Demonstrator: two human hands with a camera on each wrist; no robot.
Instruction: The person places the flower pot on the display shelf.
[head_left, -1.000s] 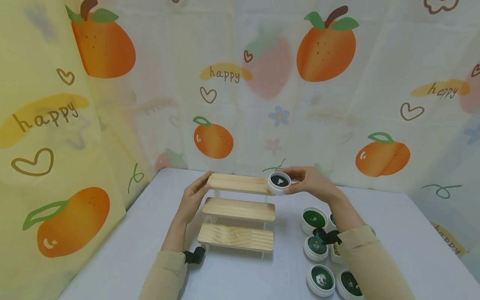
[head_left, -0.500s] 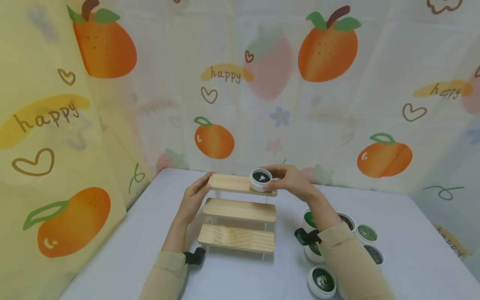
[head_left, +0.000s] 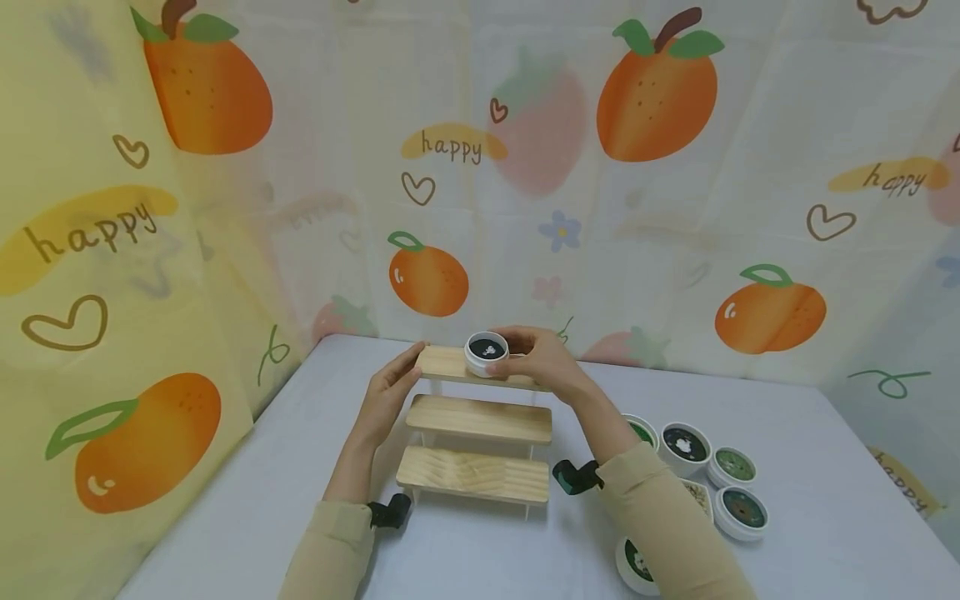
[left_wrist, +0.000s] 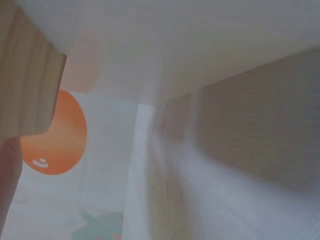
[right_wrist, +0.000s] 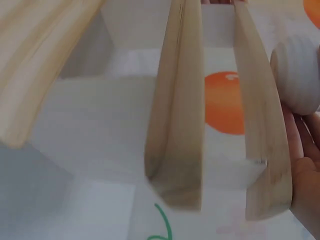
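A three-tier wooden display stand (head_left: 480,419) with clear supports stands on the white table. At the left end of its top board (head_left: 442,362), my left hand (head_left: 384,398) holds the edge, thumb in front and fingers behind. My right hand (head_left: 543,362) grips a small round white jar (head_left: 487,354) with a dark top and a white mark, over the middle of the top board. Whether the jar touches the wood I cannot tell. In the right wrist view the jar's ribbed white side (right_wrist: 297,75) shows beside the top board (right_wrist: 262,100).
Several similar jars stand on the table at right: a dark one (head_left: 685,443), a light green one (head_left: 732,467), a grey-green one (head_left: 742,510) and a dark green one (head_left: 634,567). A square box (head_left: 698,497) sits among them, partly behind my right sleeve. Fruit-printed cloth (head_left: 525,250) hangs behind.
My right hand has carried the jar leftward along the top board, from its right end to about its middle. My left hand stays at the board's left end.
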